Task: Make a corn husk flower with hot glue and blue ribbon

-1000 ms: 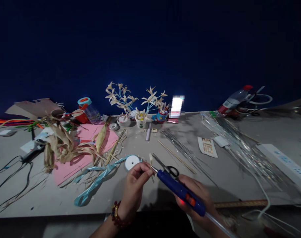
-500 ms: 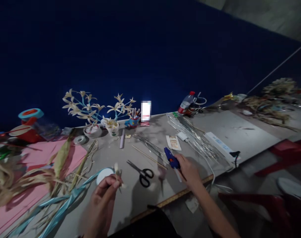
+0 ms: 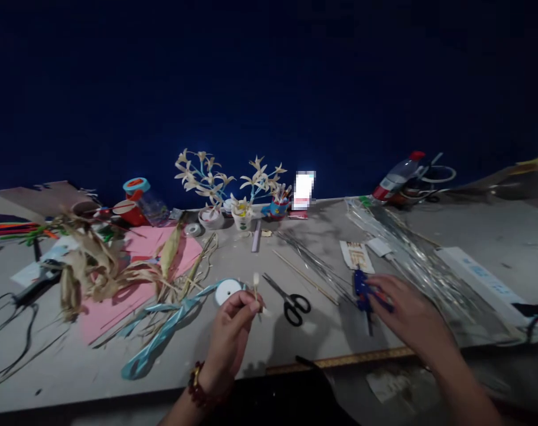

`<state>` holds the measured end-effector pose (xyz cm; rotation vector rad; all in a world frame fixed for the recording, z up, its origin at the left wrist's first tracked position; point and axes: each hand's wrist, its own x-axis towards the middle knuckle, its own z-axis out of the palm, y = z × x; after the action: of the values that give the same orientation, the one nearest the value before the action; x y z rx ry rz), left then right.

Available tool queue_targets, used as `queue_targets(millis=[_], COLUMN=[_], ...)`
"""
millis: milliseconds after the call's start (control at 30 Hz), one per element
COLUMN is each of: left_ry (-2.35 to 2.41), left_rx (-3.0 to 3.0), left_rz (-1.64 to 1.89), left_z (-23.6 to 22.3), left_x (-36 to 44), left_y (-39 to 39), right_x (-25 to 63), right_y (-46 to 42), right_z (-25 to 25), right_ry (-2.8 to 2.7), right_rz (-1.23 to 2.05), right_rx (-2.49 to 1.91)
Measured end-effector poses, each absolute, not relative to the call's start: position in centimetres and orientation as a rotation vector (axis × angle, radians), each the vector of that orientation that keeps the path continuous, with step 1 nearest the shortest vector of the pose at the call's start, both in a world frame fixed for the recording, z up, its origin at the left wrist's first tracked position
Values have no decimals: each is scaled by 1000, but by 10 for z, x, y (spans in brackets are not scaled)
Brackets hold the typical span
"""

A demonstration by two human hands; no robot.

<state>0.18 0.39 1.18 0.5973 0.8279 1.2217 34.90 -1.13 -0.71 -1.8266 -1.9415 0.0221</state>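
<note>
My left hand (image 3: pixel 236 322) pinches a thin wire stem topped by a small cream flower bud (image 3: pixel 256 281), held upright above the table. My right hand (image 3: pixel 404 307) is closed around the handle of a blue hot glue gun (image 3: pixel 362 287), partly covering it; its nozzle points away from me. Between the hands lie black-handled scissors (image 3: pixel 291 300), blades angled to the far left. A white spool (image 3: pixel 227 292) rests just behind my left hand, with blue ribbon (image 3: pixel 165 331) trailing to its left.
Potted husk flowers (image 3: pixel 211 218) and a lit phone (image 3: pixel 303 190) stand along the back. Dried husks (image 3: pixel 104 260) cover pink sheets (image 3: pixel 140 236) at left. Bundled wires (image 3: pixel 411 254), a power strip (image 3: pixel 482 281) and a tilted bottle (image 3: pixel 397 177) are at right; a wooden ruler (image 3: pixel 362 359) lies along the front edge.
The view has turned left, shifting the table contents rightward and showing more husks and cables at left. Both hands keep hold of the flower bud stem and glue gun.
</note>
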Motion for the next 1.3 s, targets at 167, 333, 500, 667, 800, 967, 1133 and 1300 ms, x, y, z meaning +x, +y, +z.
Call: queue_targets(millis=[167,333,500,667,800,967,1133,1300], left_ry=[787,789,744,706,675,743,734,690], left_rx=[563,682,760,833,855,829,749,630], left_rz=[1155,1164,1106,1086,1096,1150,1109,1053], left_z=[13,12,9,7,8,10,15,22], left_x=[4,-2,-9,-10,-10,-13,-10,-3], left_y=[3,-1,-3,-1,0,-1,-1,1], right_x=[234,176,168,168,165,159,160,163], right_y=[-10,-1,2,-1,-4,-9,-10,-9], right_z=[20,15,7,7,7,9,10,15], right_ry=[-1714,-1222,-788,-567,-489,-419,-629,-1094], right_rz=[835,1676,2171,2381,2439,2325,1869,1171], right_rx=[-1152,-1014,-930,-808,-743,-669,-819,-852])
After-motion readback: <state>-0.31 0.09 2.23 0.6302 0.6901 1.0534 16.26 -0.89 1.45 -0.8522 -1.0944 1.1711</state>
